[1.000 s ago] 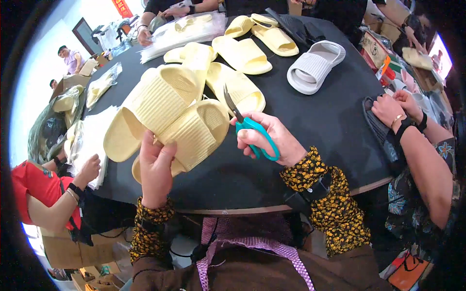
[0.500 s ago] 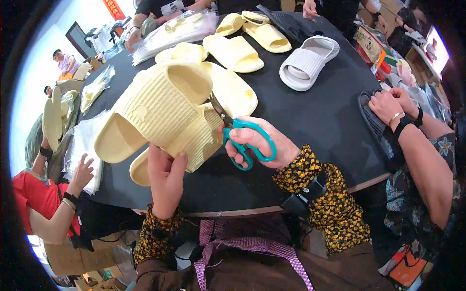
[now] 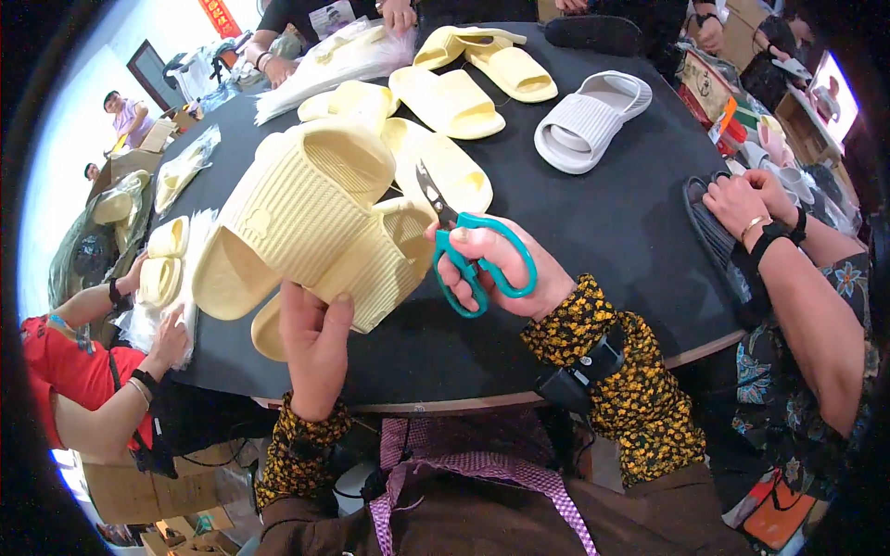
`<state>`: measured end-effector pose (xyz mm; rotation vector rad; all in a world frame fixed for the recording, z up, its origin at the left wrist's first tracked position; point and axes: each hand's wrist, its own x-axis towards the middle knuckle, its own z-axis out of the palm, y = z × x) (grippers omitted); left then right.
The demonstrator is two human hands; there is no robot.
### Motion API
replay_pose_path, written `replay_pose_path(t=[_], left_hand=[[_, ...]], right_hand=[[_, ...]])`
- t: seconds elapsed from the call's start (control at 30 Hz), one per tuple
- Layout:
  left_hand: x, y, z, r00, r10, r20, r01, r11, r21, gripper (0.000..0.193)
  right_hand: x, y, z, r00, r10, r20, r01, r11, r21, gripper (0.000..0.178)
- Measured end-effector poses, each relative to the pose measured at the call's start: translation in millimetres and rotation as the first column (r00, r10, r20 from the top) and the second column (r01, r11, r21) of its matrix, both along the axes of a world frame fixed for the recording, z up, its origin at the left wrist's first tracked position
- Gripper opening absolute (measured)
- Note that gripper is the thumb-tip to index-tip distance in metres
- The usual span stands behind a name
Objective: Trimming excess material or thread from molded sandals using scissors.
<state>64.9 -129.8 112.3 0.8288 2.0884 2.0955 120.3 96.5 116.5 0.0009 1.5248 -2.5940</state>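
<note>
so your left hand [image 3: 315,338] is pinching the pale yellow slippers [image 3: 324,218] at 10 o'clock, held up over the black tabletop [image 3: 575,232], with a rounded raised emblem [image 3: 264,221] on the top one. your right hand [image 3: 510,264] is wrapped around the teal-handled scissors [image 3: 445,219] near 12. writing-wise: red banner [image 3: 218,17] with yellowish characters at 11, beige bag [image 3: 700,85] with dark print at 2, both too blurry to read.

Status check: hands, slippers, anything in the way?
Left hand gripping two yellow slippers. Right hand holding teal-handled scissors. Other yellow slippers on black table beyond, none blocking the hands.
</note>
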Motion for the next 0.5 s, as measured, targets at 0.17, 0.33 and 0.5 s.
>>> replay_pose_path(t=[0.17,0.33,0.5], left_hand=[[2.3,2.4,0.6,1.000,0.023,-0.003,-0.023,1.000,-0.009,0.056],[1.4,2.2,-1.8,0.999,0.030,0.030,-0.030,1.000,-0.007,0.055],[-1.5,6.4,-3.1,0.993,0.117,0.006,-0.117,0.993,0.020,0.053]], right_hand=[[1.5,-3.8,-0.5,0.993,0.120,-0.005,-0.120,0.993,0.023,0.046],[2.3,-2.6,4.3,0.994,0.103,-0.024,-0.103,0.994,0.032,0.051],[2.7,-4.9,3.1,0.994,0.111,-0.003,-0.111,0.993,0.031,0.050]])
